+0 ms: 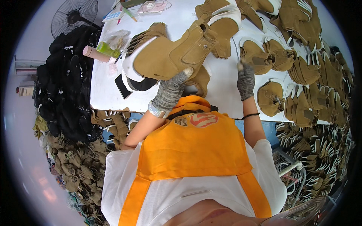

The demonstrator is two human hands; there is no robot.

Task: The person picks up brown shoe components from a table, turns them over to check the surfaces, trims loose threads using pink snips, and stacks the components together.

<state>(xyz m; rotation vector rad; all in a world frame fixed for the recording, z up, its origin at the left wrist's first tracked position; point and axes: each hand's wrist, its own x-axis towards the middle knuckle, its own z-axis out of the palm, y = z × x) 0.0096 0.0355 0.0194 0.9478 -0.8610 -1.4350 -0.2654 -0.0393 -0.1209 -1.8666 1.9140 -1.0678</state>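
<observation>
We hold a tan suede boot upper [171, 56] with our gloved left hand [170, 92], whose fingers [183, 74] are clamped on its lower edge, the piece lying just beyond them on the white table [109, 90]. Our right hand [246, 80] reaches up with its fingers together, the tips close to a folded tan piece [258, 56]; whether they pinch anything we cannot tell. We judge it best to keep the left grip firm and the upper flat.
</observation>
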